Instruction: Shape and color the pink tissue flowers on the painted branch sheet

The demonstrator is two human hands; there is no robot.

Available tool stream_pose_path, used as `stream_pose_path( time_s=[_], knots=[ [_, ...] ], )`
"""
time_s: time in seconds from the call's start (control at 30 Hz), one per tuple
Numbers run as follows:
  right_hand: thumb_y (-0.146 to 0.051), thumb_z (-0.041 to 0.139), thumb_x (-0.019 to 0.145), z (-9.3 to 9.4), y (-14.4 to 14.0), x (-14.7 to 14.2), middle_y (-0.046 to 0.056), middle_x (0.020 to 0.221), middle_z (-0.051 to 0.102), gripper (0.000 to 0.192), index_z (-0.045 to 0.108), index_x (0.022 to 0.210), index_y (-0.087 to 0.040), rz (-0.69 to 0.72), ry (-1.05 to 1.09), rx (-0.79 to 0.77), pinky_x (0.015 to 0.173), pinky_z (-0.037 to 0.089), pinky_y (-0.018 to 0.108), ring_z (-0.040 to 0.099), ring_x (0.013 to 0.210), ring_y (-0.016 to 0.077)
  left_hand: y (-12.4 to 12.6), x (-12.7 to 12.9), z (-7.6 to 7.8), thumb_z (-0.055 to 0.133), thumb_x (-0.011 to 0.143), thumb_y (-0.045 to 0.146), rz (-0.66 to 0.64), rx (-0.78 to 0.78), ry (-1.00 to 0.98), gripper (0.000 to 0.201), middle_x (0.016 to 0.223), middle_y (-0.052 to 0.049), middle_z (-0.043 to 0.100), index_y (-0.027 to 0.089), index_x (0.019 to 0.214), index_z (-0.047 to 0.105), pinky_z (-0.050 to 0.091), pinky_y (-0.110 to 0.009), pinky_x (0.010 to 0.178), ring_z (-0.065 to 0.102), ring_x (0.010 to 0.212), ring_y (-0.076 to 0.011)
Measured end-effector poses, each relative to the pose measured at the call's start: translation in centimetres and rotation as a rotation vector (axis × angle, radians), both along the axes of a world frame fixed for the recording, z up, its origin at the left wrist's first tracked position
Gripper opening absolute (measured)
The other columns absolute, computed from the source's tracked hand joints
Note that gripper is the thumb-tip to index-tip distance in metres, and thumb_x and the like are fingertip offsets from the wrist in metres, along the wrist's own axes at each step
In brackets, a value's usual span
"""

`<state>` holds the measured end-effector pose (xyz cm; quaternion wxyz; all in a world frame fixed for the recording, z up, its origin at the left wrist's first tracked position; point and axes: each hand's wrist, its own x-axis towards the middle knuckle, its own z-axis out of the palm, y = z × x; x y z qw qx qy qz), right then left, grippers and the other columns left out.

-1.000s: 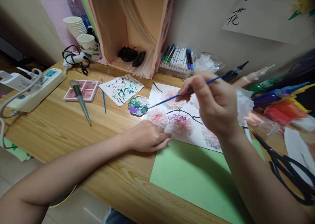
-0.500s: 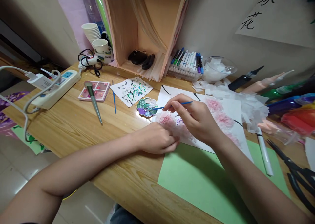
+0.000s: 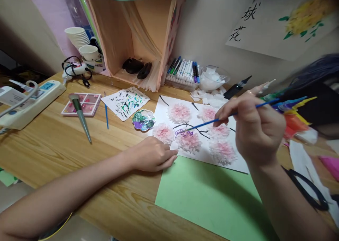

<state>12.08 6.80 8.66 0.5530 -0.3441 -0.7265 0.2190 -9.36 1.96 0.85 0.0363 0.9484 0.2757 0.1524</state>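
Blue paintbrush [image 3: 225,117] in right hand [image 3: 254,128]; six pink flowers [image 3: 189,142] on paper [image 3: 164,105].

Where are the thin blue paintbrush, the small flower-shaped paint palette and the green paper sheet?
thin blue paintbrush [image 3: 205,123], head view, middle of its handle.
small flower-shaped paint palette [image 3: 143,119], head view, centre wells.
green paper sheet [image 3: 209,198], head view, bare middle.

Brush [image 3: 233,114] blue. Flowers [image 3: 189,141] pink, branches black, on white sheet [image 3: 169,103]. Card [image 3: 206,198] pale green. Palette [image 3: 143,120] held purple and green. Desk [image 3: 53,142] light woodgrain.
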Motion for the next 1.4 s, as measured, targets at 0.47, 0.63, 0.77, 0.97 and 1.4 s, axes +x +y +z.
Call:
stream_pose_path(
  time_s=[0.47,0.63,0.77,0.97,1.4],
  knots=[
    [-0.03,0.038,0.099,-1.7,-0.6,0.7,0.0,0.062,0.057,0.035,0.057,0.071,-0.024,0.026,-0.275,-0.006,0.054,0.039,0.029,0.053,0.055,0.0129,0.0,0.1,0.0,0.039,0.096,0.029,0.008,0.0,0.002,0.031,0.058,0.002,0.064,0.02,0.094,0.068,0.031,-0.032,0.046,0.058,0.049,-0.0139],
    [-0.029,0.039,0.099,-2.0,-0.4,0.7,-0.001,0.062,0.058,0.034,0.058,0.071,-0.023,0.027,-0.269,-0.001,0.054,0.039,0.028,0.053,0.055,0.0119,0.1,0.0,-0.2,0.038,0.096,0.029,0.005,-0.021,0.005,0.032,0.06,0.001,0.066,0.02,0.097,0.068,0.032,-0.032,0.047,0.06,0.05,-0.0141],
    [-0.03,0.039,0.099,-1.9,-0.4,0.8,-0.001,0.06,0.058,0.035,0.058,0.07,-0.023,0.0,-0.246,-0.015,0.054,0.039,0.028,0.053,0.054,0.0119,0.1,-0.1,-0.1,0.037,0.096,0.029,0.006,-0.022,0.007,0.032,0.061,0.001,0.067,0.02,0.097,0.068,0.032,-0.031,0.047,0.06,0.051,-0.0135],
    [-0.031,0.039,0.099,-2.1,-0.2,0.8,-0.002,0.06,0.057,0.035,0.058,0.07,-0.022,-0.004,-0.256,-0.034,0.053,0.039,0.027,0.052,0.054,0.0105,0.1,0.0,-0.1,0.037,0.096,0.028,-0.004,-0.013,0.0,0.033,0.061,0.001,0.066,0.019,0.098,0.069,0.031,-0.031,0.046,0.059,0.05,-0.0141],
    [-0.034,0.04,0.098,-2.1,-0.2,0.7,0.0,0.062,0.059,0.036,0.061,0.07,-0.025,-0.006,-0.237,-0.06,0.054,0.041,0.031,0.055,0.055,0.0137,0.2,0.0,0.0,0.037,0.096,0.028,0.001,-0.025,0.014,0.032,0.061,0.001,0.066,0.019,0.097,0.068,0.032,-0.03,0.047,0.059,0.05,-0.013]
  ],
)
